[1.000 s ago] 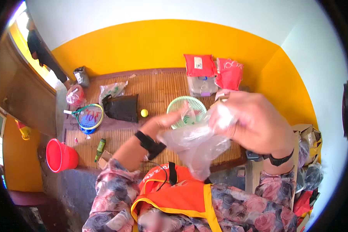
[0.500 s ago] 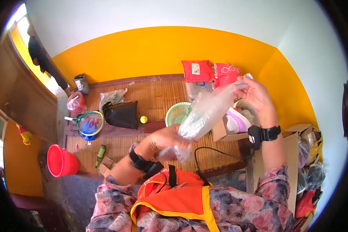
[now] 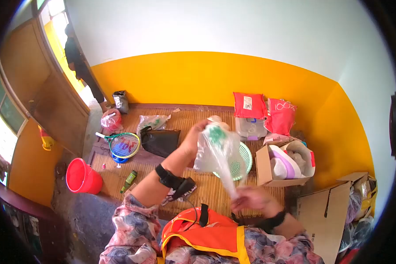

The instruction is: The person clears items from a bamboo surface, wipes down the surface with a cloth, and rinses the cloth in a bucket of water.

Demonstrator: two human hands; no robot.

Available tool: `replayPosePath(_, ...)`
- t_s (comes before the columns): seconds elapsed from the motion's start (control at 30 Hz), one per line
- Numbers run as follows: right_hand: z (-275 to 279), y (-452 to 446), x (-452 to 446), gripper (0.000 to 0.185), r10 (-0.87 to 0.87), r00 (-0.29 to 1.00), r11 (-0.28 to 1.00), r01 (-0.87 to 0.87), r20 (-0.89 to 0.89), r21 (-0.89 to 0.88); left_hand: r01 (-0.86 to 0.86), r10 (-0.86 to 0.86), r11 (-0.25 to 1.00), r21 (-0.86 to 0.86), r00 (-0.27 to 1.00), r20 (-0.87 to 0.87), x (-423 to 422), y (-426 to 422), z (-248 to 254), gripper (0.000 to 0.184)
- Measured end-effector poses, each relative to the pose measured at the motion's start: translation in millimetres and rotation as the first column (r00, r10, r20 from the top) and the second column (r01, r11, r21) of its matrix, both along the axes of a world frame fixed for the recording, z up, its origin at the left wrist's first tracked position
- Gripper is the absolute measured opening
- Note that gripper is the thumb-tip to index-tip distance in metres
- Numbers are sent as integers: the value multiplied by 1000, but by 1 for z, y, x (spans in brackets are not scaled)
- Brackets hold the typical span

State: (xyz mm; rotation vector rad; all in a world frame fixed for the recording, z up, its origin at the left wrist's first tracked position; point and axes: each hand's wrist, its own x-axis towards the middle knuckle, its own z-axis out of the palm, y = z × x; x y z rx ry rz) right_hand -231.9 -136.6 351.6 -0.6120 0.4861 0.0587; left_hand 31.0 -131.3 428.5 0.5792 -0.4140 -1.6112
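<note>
A clear plastic bag (image 3: pixel 215 149) with green print stretches between my hands. My left hand (image 3: pixel 200 132) grips its upper end, fingers partly hidden behind the plastic. The lower end narrows into a twisted strip, which my right hand (image 3: pixel 253 200) holds; that hand is slightly blurred. Behind the bag is a green mesh basket (image 3: pixel 246 162), partly covered by it. An open cardboard box (image 3: pixel 264 167) holding a white and purple item stands to the right of the basket.
Red packages (image 3: pixel 249 105) rest on a clear bin at the back. A racket (image 3: pixel 124 145), a black bag (image 3: pixel 160 141), a green packet (image 3: pixel 129 180) and a red bucket (image 3: pixel 84 177) are at left. A person (image 3: pixel 81 66) stands by the doorway.
My left hand has risen with the bag, while my right hand has dropped from above it to the lower right. The view has shifted, so the room's objects appear lower and further right.
</note>
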Motion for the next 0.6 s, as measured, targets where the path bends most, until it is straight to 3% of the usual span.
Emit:
replayPosePath(0.03, -27, 4, 13, 22, 59, 998, 985, -63, 29, 163, 61, -56, 997, -54, 994, 89, -5, -1, -6, 17)
replayPosePath(0.07, -47, 0, 28, 22, 71, 997, 985, -76, 38, 156, 123, -103, 987, -100, 978, 182, -9, 1, -13, 14)
replayPosePath(0.1, -65, -4, 41, 22, 184, 979, 976, -192, 85, 99, 271, -267, 959, -80, 962, 53, -21, 12, -3, 14)
replayPosePath(0.17, -59, -13, 58, 23, 316, 940, 946, -322, 130, 30, 343, -264, 924, -171, 892, 366, -35, 22, -5, 18)
replayPosePath(0.2, -51, -27, 61, 22, 112, 992, 993, -113, 56, 19, 393, 28, 836, -383, 667, 745, -32, 24, -3, 21)
replayPosePath(0.23, -34, -43, 63, 21, -104, 995, 995, 104, -13, -8, 527, 396, 686, -502, 308, 865, -31, 26, 0, 24)
replayPosePath(0.27, -19, -60, 62, 20, -317, 945, 948, 314, -77, -48, 436, 343, 814, -384, 173, 923, -35, 31, -2, 28)
replayPosePath(0.3, -12, -84, 56, 18, -397, 916, 910, 383, -64, -162, 429, 349, 817, -385, 163, 923, -37, 35, -9, 28)
replayPosePath(0.33, -6, -108, 49, 16, -471, 881, 854, 440, -51, -278, 252, 388, 880, -402, 103, 916, -35, 36, -20, 29)
replayPosePath(0.37, -5, -132, 42, 13, -411, 911, 812, 374, 17, -448, 64, 417, 906, -419, 38, 908, -32, 35, -33, 31)
replayPosePath(0.4, 18, -123, 38, 11, -443, 891, 751, 427, 95, -504, -45, 473, 874, -483, -146, 869, -30, 30, -50, 35)
replayPosePath(0.47, 66, -89, 28, 8, -470, 859, 645, 492, 205, -584, -127, 413, 895, -428, -130, 902, -29, 24, -53, 40)
replayPosePath(0.5, 72, -70, 30, 9, -486, 839, 654, 535, 244, -535, -188, 349, 914, -360, -91, 933, -28, 22, -53, 46)
replayPosePath(0.53, 72, -58, 33, 10, -460, 848, 702, 530, 265, -476, -189, 168, 970, -154, 57, 984, -32, 24, -39, 47)
replayPosePath(0.57, 69, -46, 35, 11, -438, 852, 744, 523, 287, -415, -188, 175, 969, -162, 55, 983, -34, 20, -46, 47)
replayPosePath(0.6, 65, -35, 37, 13, -389, 873, 771, 484, 295, -413, -272, 201, 956, -112, 327, 924, -38, 14, -60, 46)
